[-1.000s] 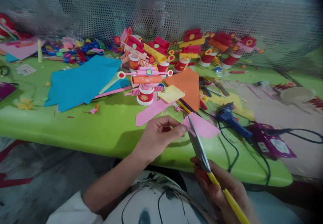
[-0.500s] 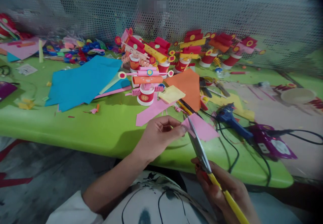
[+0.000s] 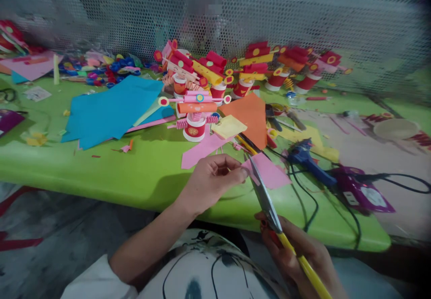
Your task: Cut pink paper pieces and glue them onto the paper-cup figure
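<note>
Between thumb and fingers, my left hand point(image 3: 215, 180) pinches the left end of a piece of pink paper point(image 3: 272, 173), held above the front of the table. My right hand point(image 3: 296, 249) grips scissors point(image 3: 267, 200) with yellow handles, their blades pointing up and away across the pink sheet. The blades lie over the paper close to my left fingertips. Behind my left hand is another pink paper piece point(image 3: 205, 148), and a small figure point(image 3: 195, 126) with a red-and-white cup body and coiled pink arms stands beyond it.
Blue sheets point(image 3: 114, 108) lie to the left on the green table point(image 3: 101, 173). Orange paper point(image 3: 249, 115) and a yellow pad point(image 3: 229, 126) lie behind the scissors. A blue glue gun point(image 3: 310, 160) with black cables and a purple box point(image 3: 365, 189) sit right. Several paper figures point(image 3: 242, 85) line the back.
Both hands keep almost the same pose. The loose right part of the pink paper has shifted very slightly left, and the view has moved a little.
</note>
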{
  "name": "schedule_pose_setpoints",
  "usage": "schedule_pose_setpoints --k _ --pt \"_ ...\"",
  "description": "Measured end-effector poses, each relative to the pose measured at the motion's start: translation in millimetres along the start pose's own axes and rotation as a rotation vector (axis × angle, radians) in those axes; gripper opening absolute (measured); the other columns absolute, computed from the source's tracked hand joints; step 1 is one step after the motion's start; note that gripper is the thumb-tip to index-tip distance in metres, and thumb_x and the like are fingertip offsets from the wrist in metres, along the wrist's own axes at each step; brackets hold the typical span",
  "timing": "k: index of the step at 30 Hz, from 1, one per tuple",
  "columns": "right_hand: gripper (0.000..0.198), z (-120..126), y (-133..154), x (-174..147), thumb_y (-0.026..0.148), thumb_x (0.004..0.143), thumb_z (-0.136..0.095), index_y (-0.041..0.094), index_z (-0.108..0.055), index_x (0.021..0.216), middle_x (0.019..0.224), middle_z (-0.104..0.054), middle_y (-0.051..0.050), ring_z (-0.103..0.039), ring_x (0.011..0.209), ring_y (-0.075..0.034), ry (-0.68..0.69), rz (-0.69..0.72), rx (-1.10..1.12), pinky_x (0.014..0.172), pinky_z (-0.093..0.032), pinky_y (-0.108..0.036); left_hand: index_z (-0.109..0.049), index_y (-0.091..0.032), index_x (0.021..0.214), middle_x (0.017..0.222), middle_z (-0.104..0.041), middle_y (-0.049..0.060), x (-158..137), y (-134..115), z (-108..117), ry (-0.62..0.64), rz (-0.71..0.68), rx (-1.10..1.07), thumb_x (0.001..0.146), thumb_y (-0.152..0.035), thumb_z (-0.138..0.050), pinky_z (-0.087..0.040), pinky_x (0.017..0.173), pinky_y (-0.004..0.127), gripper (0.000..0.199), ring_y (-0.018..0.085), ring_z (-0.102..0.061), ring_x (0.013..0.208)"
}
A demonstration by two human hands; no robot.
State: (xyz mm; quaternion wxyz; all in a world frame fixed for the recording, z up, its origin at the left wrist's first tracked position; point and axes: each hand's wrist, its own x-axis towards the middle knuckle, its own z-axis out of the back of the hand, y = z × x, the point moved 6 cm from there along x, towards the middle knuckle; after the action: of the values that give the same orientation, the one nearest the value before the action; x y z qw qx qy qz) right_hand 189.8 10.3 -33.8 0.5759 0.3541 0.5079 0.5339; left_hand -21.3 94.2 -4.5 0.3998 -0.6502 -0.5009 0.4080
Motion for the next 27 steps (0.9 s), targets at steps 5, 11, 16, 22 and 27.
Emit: schedule_pose_setpoints --k 5,11,16,22,27 --pt "0.071 -2.4 1.5 -4.2 0.079 0.075 -0.075 0.02 -0.083 0.113 0.076 -0.062 -0.006 -0.054 0.062 -0.017 -0.03 -0.027 -0.007 0.049 -0.044 -0.025 -0.073 -0.016 0.081 0.073 -0.067 0.002 -0.3 -0.5 0.5 -0.004 0.002 0.03 0.082 -0.037 -0.08 -0.036 0.058 0.024 0.022 0.01 -0.05 0.064" --pt "0.073 -7.4 4.5 -6.6 0.08 0.076 -0.074 0.019 -0.081 0.116 0.074 -0.061 -0.004 -0.05 0.058 -0.015 -0.021 -0.051 0.013 0.044 -0.036 -0.023 -0.073 -0.017 0.081 0.073 -0.066 0.002 -0.8 1.3 -0.4 0.014 -0.013 0.005 0.079 -0.04 -0.083 -0.037 0.06 0.025 0.026 0.011 -0.051 0.067" --pt "0.074 -5.9 1.5 -5.6 0.082 0.07 -0.077 0.02 -0.083 0.11 0.076 -0.062 -0.005 -0.051 0.061 -0.015 -0.056 -0.067 0.031 0.047 -0.041 -0.023 -0.073 -0.017 0.081 0.074 -0.066 0.002 -1.1 1.1 1.1 0.032 -0.042 0.024 0.082 -0.036 -0.081 -0.039 0.062 0.025 0.021 0.012 -0.053 0.069" --pt "0.064 -0.5 -4.6 -0.9 0.075 0.071 -0.082 0.023 -0.084 0.108 0.085 -0.072 -0.009 -0.061 0.069 -0.019 0.02 -0.018 0.001 0.059 -0.054 -0.025 -0.074 -0.017 0.084 0.078 -0.069 0.002 1.0 0.3 4.7 0.085 -0.066 0.058 0.085 -0.037 -0.08 -0.04 0.067 0.026 0.022 0.011 -0.055 0.07" --pt "0.063 2.6 -6.5 -4.6 0.074 0.069 -0.084 0.023 -0.084 0.108 0.088 -0.073 -0.008 -0.063 0.072 -0.018 -0.057 -0.043 0.034 0.062 -0.056 -0.023 -0.075 -0.015 0.085 0.081 -0.072 0.004 0.4 -6.6 7.4 0.079 -0.079 0.123 0.087 -0.038 -0.079 -0.041 0.066 0.027 0.023 0.012 -0.056 0.072"
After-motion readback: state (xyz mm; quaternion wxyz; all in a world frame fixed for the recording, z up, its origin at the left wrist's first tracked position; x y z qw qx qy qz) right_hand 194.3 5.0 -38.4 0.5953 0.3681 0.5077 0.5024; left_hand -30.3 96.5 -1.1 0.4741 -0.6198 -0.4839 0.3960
